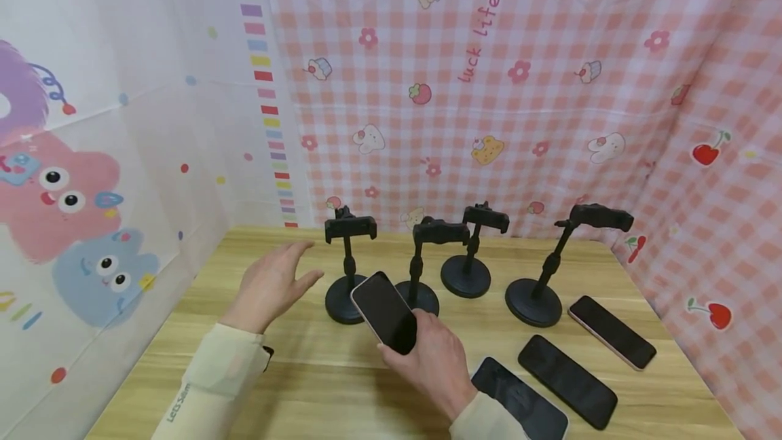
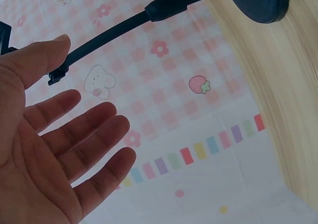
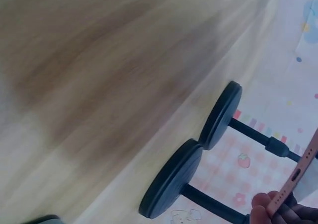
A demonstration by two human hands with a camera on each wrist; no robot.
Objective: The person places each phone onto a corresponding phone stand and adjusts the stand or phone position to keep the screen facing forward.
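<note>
In the head view my right hand (image 1: 436, 355) grips the lower end of a smartphone (image 1: 386, 311) with a black screen and a light pinkish edge. The phone is raised and tilted, overlapping the base of the second phone stand (image 1: 441, 231). The right wrist view shows the phone's pink edge (image 3: 293, 177) and fingertips (image 3: 258, 214) at its end. My left hand (image 1: 271, 285) is held up with fingers extended and nothing in them, left of the leftmost black phone stand (image 1: 349, 228). In the left wrist view, that hand's thumb overlaps a stand's pole (image 2: 109, 37).
Two more black phone stands (image 1: 485, 217) (image 1: 537, 301) stand behind and to the right. Three smartphones (image 1: 519, 399) (image 1: 568, 380) (image 1: 612, 331) lie face up at the right of the wooden table (image 1: 330, 386). Patterned cloths (image 1: 476, 107) hang behind and at both sides.
</note>
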